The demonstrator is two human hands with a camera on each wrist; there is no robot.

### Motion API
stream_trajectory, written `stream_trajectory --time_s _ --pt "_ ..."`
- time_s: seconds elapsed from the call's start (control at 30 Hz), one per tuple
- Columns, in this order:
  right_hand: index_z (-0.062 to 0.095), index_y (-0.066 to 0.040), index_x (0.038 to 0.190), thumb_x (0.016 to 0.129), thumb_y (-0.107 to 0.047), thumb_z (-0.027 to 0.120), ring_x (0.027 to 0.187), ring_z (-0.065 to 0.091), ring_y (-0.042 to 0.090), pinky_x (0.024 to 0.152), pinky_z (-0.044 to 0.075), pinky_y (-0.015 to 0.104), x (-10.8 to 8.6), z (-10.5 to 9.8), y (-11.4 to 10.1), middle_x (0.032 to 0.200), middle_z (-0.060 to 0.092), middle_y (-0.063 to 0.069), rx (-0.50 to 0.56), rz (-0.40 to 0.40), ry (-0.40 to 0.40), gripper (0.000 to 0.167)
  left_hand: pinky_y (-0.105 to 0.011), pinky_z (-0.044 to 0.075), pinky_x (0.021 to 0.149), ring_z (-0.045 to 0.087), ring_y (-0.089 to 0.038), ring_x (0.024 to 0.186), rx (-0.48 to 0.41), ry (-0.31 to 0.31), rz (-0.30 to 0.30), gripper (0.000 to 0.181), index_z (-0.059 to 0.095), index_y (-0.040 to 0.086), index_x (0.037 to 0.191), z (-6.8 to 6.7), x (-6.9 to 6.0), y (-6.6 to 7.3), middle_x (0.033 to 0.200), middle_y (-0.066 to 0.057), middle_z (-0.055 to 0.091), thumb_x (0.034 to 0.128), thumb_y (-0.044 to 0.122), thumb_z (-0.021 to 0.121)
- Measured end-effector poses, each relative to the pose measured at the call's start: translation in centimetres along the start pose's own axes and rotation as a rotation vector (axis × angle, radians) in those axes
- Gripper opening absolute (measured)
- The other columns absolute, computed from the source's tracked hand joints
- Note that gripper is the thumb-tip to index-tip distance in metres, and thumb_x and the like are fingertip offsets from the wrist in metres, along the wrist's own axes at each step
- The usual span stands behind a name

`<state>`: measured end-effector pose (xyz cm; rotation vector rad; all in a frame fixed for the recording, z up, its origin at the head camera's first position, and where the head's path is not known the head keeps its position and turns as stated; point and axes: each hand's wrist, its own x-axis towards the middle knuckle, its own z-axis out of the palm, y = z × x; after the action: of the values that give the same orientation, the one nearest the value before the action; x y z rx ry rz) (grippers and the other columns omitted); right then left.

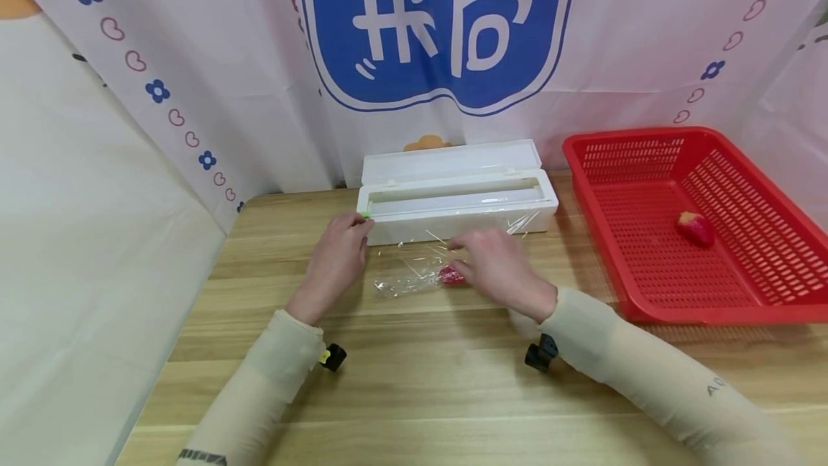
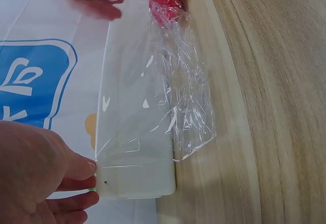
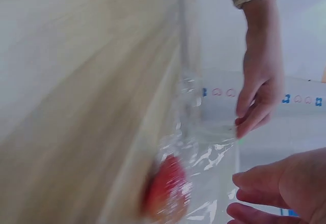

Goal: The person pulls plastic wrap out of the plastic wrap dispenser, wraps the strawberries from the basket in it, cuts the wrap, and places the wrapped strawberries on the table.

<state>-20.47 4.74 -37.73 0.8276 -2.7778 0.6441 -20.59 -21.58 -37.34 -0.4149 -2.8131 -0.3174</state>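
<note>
Right hand (image 1: 501,265) partly hides red item (image 1: 450,276), head view (left wrist: fuller).

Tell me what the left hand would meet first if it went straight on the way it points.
The left hand would most likely meet the left end of the white box first; its fingertips are right at that corner, though actual contact is hard to tell.

I see a basket (image 1: 724,313) on the table (image 1: 440,387), at right; a curtain (image 1: 226,56) with a blue badge (image 1: 441,31) hangs behind.
</note>
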Motion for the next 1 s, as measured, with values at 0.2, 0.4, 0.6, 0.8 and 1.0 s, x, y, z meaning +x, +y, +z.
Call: stream_trajectory --time_s 0.2,0.4,0.6,0.8,1.0 --pt "0.074 -0.015 0.109 0.089 -0.016 0.072 0.094 0.071 0.018 0.078 0.059 0.035 2.1 -0.9 -2.1 0.105 0.076 0.002 0.032 -0.03 0.009 0.021 -0.044 0.051 0.102 0.06 -0.035 0.112 -0.003 -0.009 -0.017 0.034 0.065 -0.001 0.125 -0.2 0.0 -0.1 0.119 -0.019 0.065 0.0923 -0.002 0.057" --pt "0.073 -0.014 0.112 0.092 -0.017 0.069 0.098 0.071 0.017 0.087 0.058 0.034 5.5 -1.7 -3.6 0.108 0.075 0.001 0.086 -0.071 -0.041 0.02 -0.044 0.052 0.098 0.061 -0.035 0.107 0.017 -0.002 -0.004 0.034 0.066 0.001 0.124 -0.3 0.1 -0.3 0.115 -0.018 0.066 0.0913 -0.002 0.058" --pt "0.071 -0.011 0.118 0.096 -0.014 0.065 0.098 0.07 0.015 0.09 0.057 0.03 9.2 -1.4 -4.2 0.109 0.075 0.003 0.184 -0.149 -0.186 0.024 -0.044 0.053 0.096 0.061 -0.034 0.105 0.023 -0.017 -0.014 0.036 0.066 0.001 0.125 -0.4 0.2 -0.3 0.115 -0.018 0.066 0.0898 -0.003 0.058" --pt "0.071 -0.011 0.119 0.096 -0.01 0.062 0.103 0.068 0.017 0.095 0.055 0.031 11.8 0.7 -4.5 0.112 0.074 0.005 0.195 -0.235 -0.198 0.024 -0.044 0.054 0.095 0.061 -0.034 0.103 0.031 -0.029 -0.012 0.039 0.067 0.001 0.123 -0.4 0.4 -0.2 0.112 -0.018 0.066 0.0861 -0.008 0.058" --pt "0.071 -0.012 0.121 0.097 -0.009 0.06 0.109 0.065 0.019 0.1 0.051 0.031 13.3 2.7 -4.5 0.115 0.072 0.005 0.146 -0.31 -0.202 0.027 -0.045 0.052 0.098 0.063 -0.036 0.107 0.068 -0.006 0.021 0.04 0.07 0.001 0.117 -0.2 0.5 -0.1 0.117 -0.019 0.067 0.0834 -0.012 0.054"
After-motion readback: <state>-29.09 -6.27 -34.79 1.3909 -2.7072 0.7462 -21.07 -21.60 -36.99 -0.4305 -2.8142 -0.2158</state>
